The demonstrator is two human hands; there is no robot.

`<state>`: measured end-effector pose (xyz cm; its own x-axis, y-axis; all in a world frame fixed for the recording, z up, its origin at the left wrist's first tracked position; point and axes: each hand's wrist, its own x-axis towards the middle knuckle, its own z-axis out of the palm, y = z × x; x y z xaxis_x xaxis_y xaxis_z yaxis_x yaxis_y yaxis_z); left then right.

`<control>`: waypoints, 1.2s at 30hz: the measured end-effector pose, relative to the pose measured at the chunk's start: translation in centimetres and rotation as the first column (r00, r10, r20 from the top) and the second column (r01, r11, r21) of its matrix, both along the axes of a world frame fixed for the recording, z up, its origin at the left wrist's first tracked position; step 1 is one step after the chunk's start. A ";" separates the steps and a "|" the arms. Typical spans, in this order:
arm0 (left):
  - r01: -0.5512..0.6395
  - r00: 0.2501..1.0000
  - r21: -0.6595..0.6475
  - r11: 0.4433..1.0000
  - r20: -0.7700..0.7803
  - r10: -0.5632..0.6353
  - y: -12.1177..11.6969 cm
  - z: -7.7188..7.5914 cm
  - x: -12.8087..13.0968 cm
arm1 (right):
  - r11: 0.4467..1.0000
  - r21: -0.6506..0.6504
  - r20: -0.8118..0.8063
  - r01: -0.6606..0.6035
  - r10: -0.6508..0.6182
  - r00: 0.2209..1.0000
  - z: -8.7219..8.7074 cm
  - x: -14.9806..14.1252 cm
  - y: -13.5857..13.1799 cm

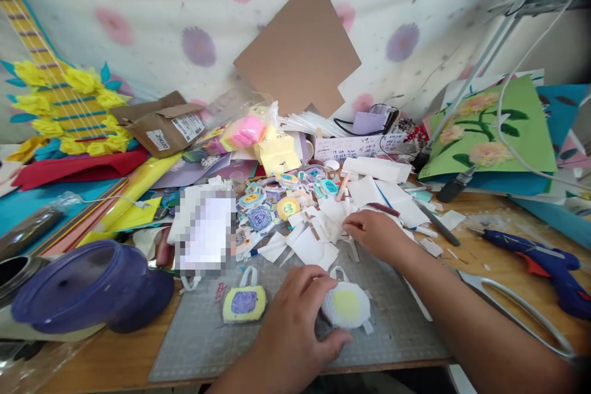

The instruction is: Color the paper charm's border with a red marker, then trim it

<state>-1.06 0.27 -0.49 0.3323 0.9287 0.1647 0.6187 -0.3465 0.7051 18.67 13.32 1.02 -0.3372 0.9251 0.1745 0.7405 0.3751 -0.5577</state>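
A small padded white piece with a pale yellow circle and a loop on top lies on the grey cutting mat. My left hand curves around its left end, fingers over the upper edge and thumb below, spread apart. Left of that hand sits a similar yellow padded piece with a purple rectangle and a white loop. My right hand reaches into white paper scraps, fingertips pressed together; what they pinch, if anything, is hidden.
Small decorated pieces are heaped behind the mat. Scissors and a blue glue gun lie at right. A purple container stands at left, and a cardboard box behind. A lamp pole rises at back right.
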 end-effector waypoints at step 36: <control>0.034 0.999 0.199 0.979 0.023 -0.040 -0.3 1.3 1.6 | 0.766 -0.390 -0.920 -0.511 -0.339 0.195 -2.1 -1.1 -11.5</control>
